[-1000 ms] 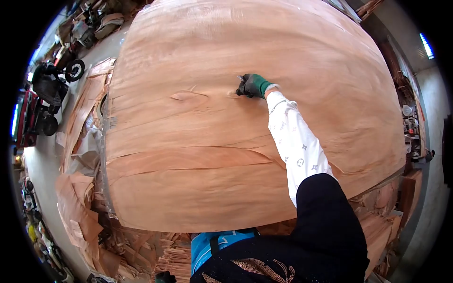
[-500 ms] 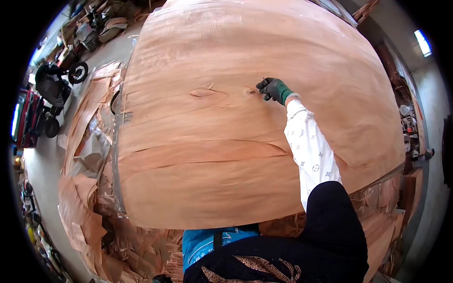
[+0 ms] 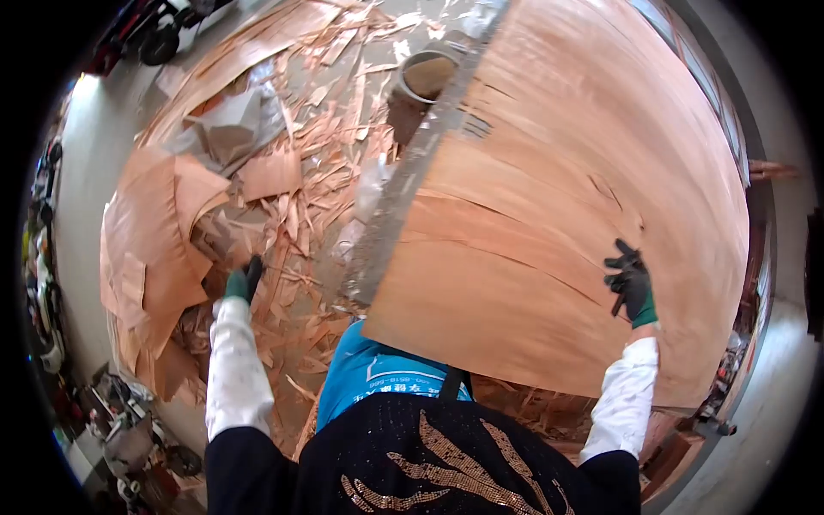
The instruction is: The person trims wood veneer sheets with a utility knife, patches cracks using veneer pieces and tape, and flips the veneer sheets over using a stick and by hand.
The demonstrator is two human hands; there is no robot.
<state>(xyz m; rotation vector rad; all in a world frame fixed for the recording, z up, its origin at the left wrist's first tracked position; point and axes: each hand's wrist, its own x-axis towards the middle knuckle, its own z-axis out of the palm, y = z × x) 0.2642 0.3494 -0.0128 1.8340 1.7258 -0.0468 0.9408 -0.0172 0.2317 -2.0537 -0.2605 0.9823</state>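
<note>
- The broad, pinkish-tan wood veneer sheet [image 3: 549, 223] lies flat in front of the person, with long splits running along its grain.
- The right hand [image 3: 631, 281], in a black glove with a green cuff, is over the sheet's near right part, fingers spread wide, nothing visible in its grasp; contact is unclear.
- The left hand [image 3: 244, 281], gloved alike, is well left of the sheet, above torn veneer scraps [image 3: 296, 202]; its fingers look fairly straight, but whether it holds anything cannot be told.
- A round, grey-rimmed bucket [image 3: 405, 112] stands just beside the sheet's far left edge; its inside shows tan-brown, the contents too unclear to name.
- A crumpled grey-white wrapping [image 3: 233, 127] lies among the scraps, left of the sheet.
</note>
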